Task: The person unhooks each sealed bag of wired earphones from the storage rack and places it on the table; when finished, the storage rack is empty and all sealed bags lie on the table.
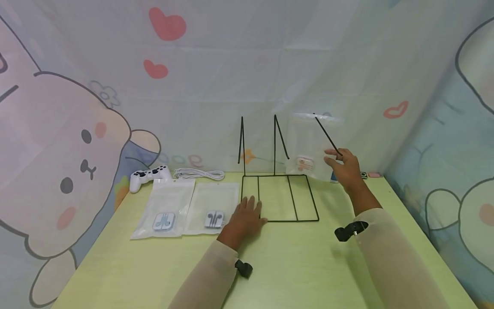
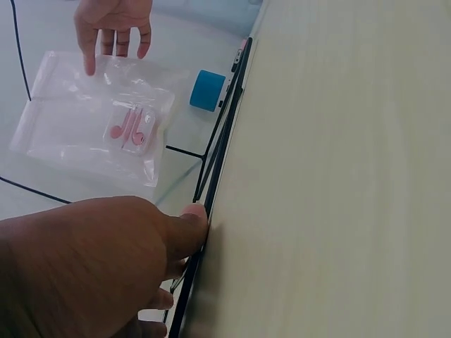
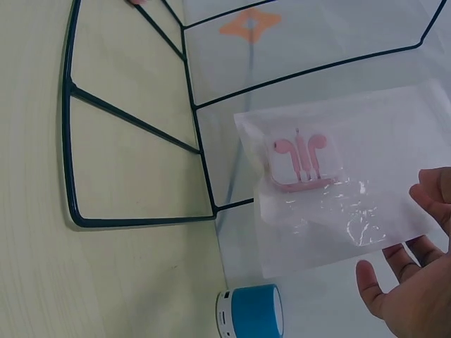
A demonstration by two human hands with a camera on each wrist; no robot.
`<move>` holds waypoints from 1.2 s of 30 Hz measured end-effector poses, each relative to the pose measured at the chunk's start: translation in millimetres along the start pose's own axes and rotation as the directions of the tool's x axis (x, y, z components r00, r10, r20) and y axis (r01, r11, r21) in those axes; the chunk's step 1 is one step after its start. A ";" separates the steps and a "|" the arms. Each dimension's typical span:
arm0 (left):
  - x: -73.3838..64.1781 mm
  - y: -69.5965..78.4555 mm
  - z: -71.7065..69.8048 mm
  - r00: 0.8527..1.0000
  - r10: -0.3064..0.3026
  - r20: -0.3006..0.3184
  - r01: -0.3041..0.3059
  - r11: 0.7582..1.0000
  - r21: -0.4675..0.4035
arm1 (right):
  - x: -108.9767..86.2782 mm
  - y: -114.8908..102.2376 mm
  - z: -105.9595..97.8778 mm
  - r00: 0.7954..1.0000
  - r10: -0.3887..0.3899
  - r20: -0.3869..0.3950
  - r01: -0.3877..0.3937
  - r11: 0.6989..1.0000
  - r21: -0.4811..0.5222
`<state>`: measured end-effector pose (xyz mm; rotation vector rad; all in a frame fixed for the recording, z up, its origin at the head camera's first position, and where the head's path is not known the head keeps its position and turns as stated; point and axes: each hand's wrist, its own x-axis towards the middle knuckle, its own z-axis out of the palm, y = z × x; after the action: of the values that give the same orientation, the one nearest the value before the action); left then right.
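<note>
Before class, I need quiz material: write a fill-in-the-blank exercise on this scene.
The earphones in the bag by the right hand are ____ in colour.
On the table, ____ other bags lie flat.
The game controller lies to the ____ of the white cable.

Missing words: pink; two; left.

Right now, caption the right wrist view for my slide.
Right hand at the edge of a translucent plastic pouch of pink earphones, near a black wire rack and a blue-white cylinder.
</note>
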<state>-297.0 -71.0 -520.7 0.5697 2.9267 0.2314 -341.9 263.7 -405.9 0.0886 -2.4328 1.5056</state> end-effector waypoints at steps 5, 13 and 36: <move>0.5 1.4 1.3 1.000 0.008 -0.013 -0.007 1.000 0.023 | -1.4 -0.4 0.1 1.000 0.006 0.011 -0.007 1.000 0.029; -1.3 0.9 0.0 1.000 0.006 -0.016 -0.005 1.000 0.023 | -0.1 -2.7 -0.5 0.995 0.065 0.080 -0.071 0.995 0.068; -1.3 1.9 1.1 0.999 0.035 -0.012 -0.035 0.999 0.004 | 18.4 8.1 14.5 0.987 0.125 0.101 -0.142 0.974 0.176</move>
<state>-294.9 -69.6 -521.3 0.6223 2.9314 0.2344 -364.1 256.3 -414.1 0.0302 -2.4054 1.8198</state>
